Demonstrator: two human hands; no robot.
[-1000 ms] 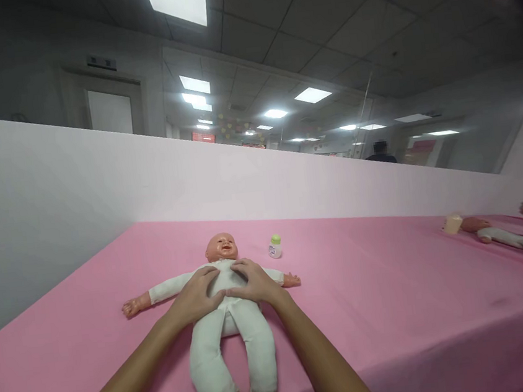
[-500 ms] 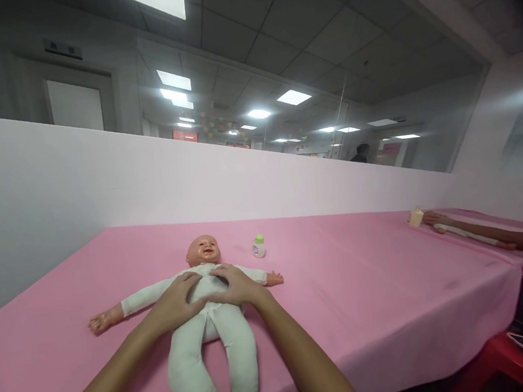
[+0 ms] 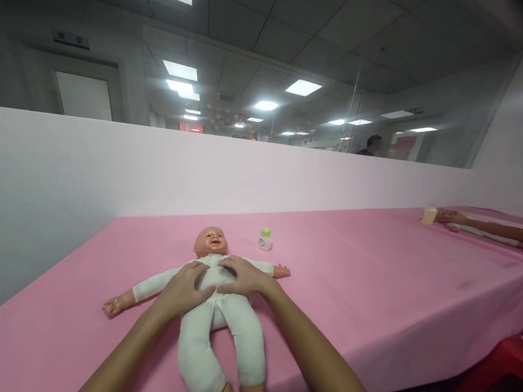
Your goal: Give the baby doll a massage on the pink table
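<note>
Pink table cover [image 3: 367,272] filled the lower frame, where the left hand [image 3: 183,289] and right hand [image 3: 244,276] lay open, palms flat on the doll [image 3: 214,301] at lower centre.

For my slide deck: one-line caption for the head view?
Left hand and right hand rest flat on a baby doll lying face-up on pink table.

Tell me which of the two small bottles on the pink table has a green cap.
The bottle beside the doll under both hands; the far-right bottle looks pale cream.
</note>
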